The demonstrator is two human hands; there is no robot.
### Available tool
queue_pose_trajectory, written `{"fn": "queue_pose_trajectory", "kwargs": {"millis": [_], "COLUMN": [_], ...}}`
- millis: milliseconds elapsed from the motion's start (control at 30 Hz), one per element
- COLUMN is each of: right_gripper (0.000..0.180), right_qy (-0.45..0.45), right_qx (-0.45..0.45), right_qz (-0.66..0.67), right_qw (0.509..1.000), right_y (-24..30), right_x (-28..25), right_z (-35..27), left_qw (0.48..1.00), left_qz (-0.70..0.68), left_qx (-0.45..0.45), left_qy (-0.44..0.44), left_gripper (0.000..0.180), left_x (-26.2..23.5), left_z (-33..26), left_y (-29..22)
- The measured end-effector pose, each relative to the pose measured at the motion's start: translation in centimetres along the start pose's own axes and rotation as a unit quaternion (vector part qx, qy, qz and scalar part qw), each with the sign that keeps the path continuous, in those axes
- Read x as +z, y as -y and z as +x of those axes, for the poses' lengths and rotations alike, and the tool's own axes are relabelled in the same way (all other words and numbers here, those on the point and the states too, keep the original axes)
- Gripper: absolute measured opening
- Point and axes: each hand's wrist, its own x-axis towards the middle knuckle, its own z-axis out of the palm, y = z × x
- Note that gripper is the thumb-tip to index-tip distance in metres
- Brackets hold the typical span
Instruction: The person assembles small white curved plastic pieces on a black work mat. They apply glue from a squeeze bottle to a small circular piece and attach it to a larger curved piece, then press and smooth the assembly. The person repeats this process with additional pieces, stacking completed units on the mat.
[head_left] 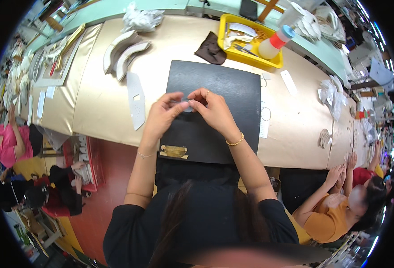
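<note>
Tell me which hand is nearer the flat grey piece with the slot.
Left. The left hand is just to the right of the flat grey piece; the right hand is farther right, over the black mat.

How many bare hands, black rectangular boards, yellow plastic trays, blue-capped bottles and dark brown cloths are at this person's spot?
Bare left hand and right hand: 2
Black rectangular board: 1
Yellow plastic tray: 1
Pale bottle with red band and blue cap: 1
Dark brown cloth: 1
Total: 6
Not counted: the small greyish piece between the hands, too blurred to identify.
</note>
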Motion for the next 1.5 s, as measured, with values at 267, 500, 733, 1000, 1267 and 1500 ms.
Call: {"fn": "queue_pose_trajectory", "kwargs": {"millis": [267, 500, 733, 1000, 1267, 1500], "right_gripper": [0.062, 0.066, 0.037, 0.082, 0.083, 0.083], "right_qy": [-0.212, -0.21, -0.152, -0.346, -0.295, -0.234], "right_qx": [-0.03, -0.009, -0.05, -0.333, -0.242, -0.254], "right_qz": [0.238, 0.354, 0.493, 0.211, 0.271, 0.278], "right_qw": [0.947, 0.911, 0.855, 0.851, 0.884, 0.896], "right_y": [-3.3, -3.8, -2.2, -0.8, -1.3, 0.7], "right_x": [-10.8, -24.1, -20.8, -17.4, -15.4, -10.3], "right_z": [1.6, 10.1, 5.7, -5.2, -8.6, -7.2], "left_qw": [0.983, 0.992, 0.994, 0.975, 0.974, 0.981], "left_qz": [-0.153, 0.07, 0.024, -0.182, -0.148, -0.074], "left_qx": [-0.023, 0.077, 0.078, -0.092, -0.105, -0.1], "left_qy": [0.1, 0.068, 0.068, 0.088, 0.133, 0.15], "left_gripper": [0.016, 0.011, 0.016, 0.021, 0.023, 0.028], "left_x": [6.4, 8.9, 8.8, 7.6, 7.9, 8.4], "left_z": [2.4, 2.0, 2.0, 2.5, -0.3, -2.4], "left_y": [0.0, 1.5, 1.5, 0.3, -2.4, -3.8]}}
